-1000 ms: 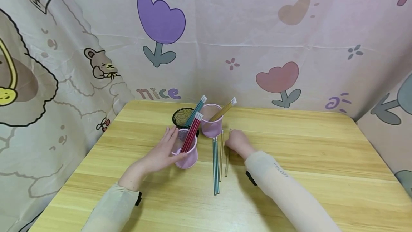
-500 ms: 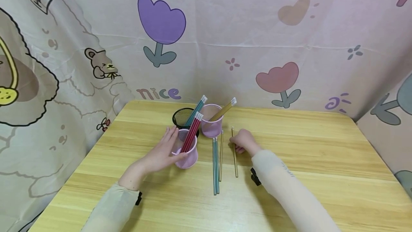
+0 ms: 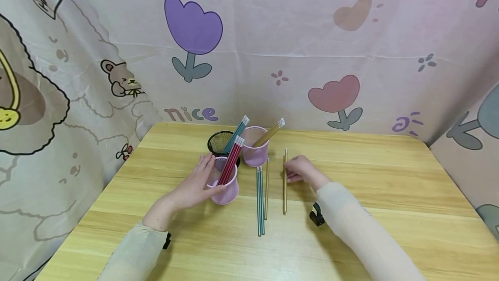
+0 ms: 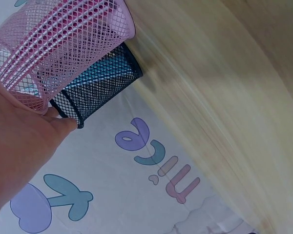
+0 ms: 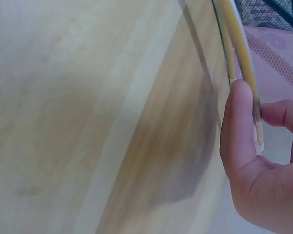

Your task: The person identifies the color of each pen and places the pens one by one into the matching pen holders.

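Fingers of the right hand [image 3: 302,171] pinch a thin gold pencil [image 3: 285,185], which now lies straighter and farther from the other gold pencil [image 3: 267,194] and two teal pencils [image 3: 259,201] on the pale wooden table [image 3: 390,194] than a second ago, so it appears separated for lifting. The left hand [image 3: 192,188] still cups the near pink mesh cup [image 3: 225,188] holding red pencils [image 3: 231,164].

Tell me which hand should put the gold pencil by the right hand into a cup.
Right. The right hand already pinches that gold pencil, and the rear pink cup holding another gold pencil stands close by. The left hand is busy gripping the front pink cup.
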A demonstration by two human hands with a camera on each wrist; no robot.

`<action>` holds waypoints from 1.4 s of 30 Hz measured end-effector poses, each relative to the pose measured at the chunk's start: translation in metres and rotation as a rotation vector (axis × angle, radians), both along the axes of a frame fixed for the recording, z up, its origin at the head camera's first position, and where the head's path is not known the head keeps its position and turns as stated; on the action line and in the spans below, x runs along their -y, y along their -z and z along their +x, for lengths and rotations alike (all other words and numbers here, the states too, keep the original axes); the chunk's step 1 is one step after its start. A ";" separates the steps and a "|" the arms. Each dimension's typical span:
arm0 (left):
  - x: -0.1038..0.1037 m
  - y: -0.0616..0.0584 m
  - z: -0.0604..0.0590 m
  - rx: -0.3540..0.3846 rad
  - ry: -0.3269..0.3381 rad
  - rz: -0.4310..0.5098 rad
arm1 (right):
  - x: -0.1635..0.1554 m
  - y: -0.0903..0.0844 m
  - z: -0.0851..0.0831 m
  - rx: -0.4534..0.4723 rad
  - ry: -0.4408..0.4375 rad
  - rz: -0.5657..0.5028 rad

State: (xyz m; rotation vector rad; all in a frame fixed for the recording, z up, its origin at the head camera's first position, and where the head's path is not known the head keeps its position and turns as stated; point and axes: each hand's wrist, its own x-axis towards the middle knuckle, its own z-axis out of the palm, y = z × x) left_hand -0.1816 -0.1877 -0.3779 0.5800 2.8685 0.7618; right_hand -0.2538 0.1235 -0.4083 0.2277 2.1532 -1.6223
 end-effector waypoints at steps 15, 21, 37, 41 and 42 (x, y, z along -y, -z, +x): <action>0.000 0.000 0.000 0.000 0.001 -0.006 | -0.012 -0.004 0.000 0.047 0.033 -0.169; 0.000 0.000 0.000 0.001 -0.002 -0.005 | -0.015 -0.007 0.001 0.041 0.064 -0.204; 0.000 0.000 -0.001 -0.001 0.001 -0.008 | -0.030 -0.016 -0.007 -0.215 0.350 -0.474; 0.000 0.000 0.000 -0.002 0.001 -0.010 | -0.024 -0.029 -0.003 -0.245 0.498 -0.457; 0.000 0.000 0.000 -0.002 0.001 -0.011 | -0.023 -0.032 -0.002 -0.249 0.518 -0.465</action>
